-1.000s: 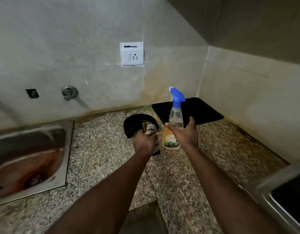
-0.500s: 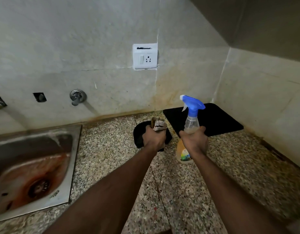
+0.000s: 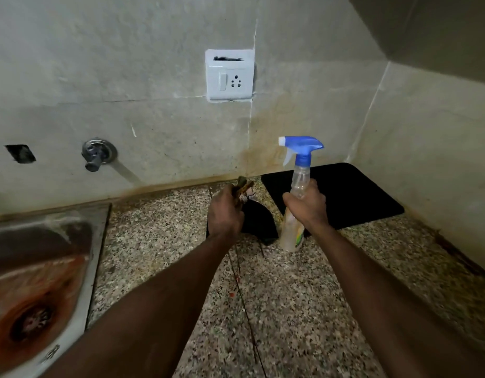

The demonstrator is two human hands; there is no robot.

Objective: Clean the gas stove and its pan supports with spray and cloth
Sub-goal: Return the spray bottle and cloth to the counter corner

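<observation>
Speckled granite counter [image 3: 290, 309] open between the forearms and toward the near edge. Steel sink basin [image 3: 31, 282] bounds the left; flat black rectangular mat [image 3: 358, 192] fills the back-right corner against the walls.

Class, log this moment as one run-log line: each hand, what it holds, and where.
left hand: grips cloth | right hand: grips spray bottle upright | site: granite counter

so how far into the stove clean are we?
Nothing looks cleaned yet; no stove is in view. In hand: right hand grips the spray bottle, left hand a bunched cloth, above the speckled counter. Left: spraying and wiping stove and pan supports.
</observation>
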